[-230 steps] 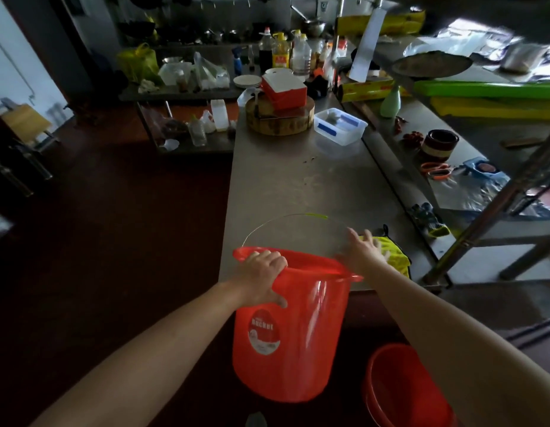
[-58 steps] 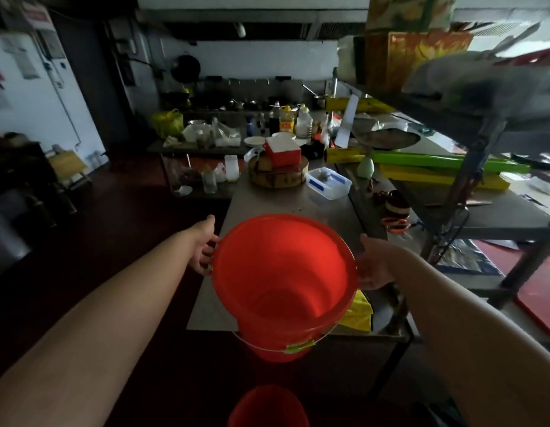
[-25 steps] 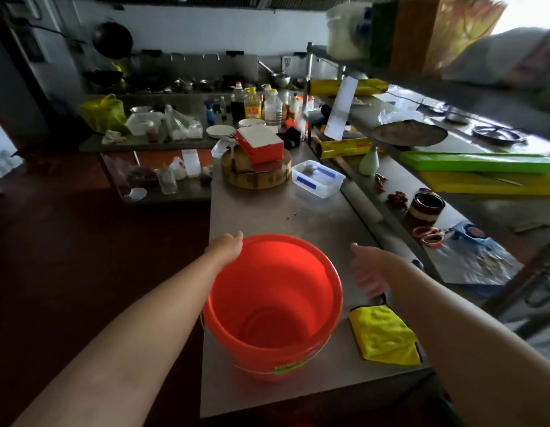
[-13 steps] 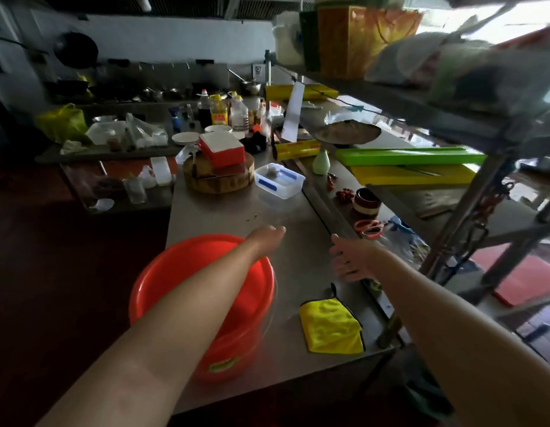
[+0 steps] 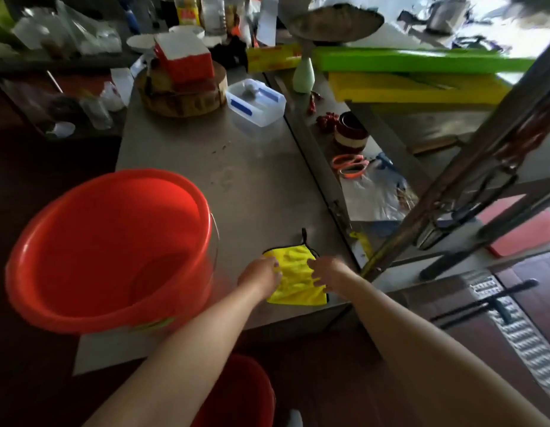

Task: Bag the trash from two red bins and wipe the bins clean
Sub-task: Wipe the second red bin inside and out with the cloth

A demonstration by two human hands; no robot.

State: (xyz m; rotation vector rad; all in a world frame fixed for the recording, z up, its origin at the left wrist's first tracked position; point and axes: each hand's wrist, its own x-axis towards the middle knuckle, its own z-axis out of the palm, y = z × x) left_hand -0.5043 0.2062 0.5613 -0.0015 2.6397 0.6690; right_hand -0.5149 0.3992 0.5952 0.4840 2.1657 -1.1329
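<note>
A red bin (image 5: 107, 248) stands upright on the steel table (image 5: 242, 180) at its near left corner, and its inside looks bare. A second red bin (image 5: 239, 396) sits on the floor below the table edge, partly hidden by my left arm. A yellow cloth (image 5: 295, 278) lies flat near the table's front right edge. My left hand (image 5: 261, 277) grips the cloth's left edge, and my right hand (image 5: 324, 271) grips its right edge with curled fingers.
Farther back on the table are a clear plastic box (image 5: 255, 103) and a round wooden block (image 5: 181, 94) with a red-and-white box on top. A lower shelf to the right holds orange scissors (image 5: 350, 166) and a bowl (image 5: 350, 134). A slanted metal frame (image 5: 470, 167) stands close on the right.
The bin was set down on the table and released. Both hands moved down from above the table to the yellow cloth and took hold of its edges.
</note>
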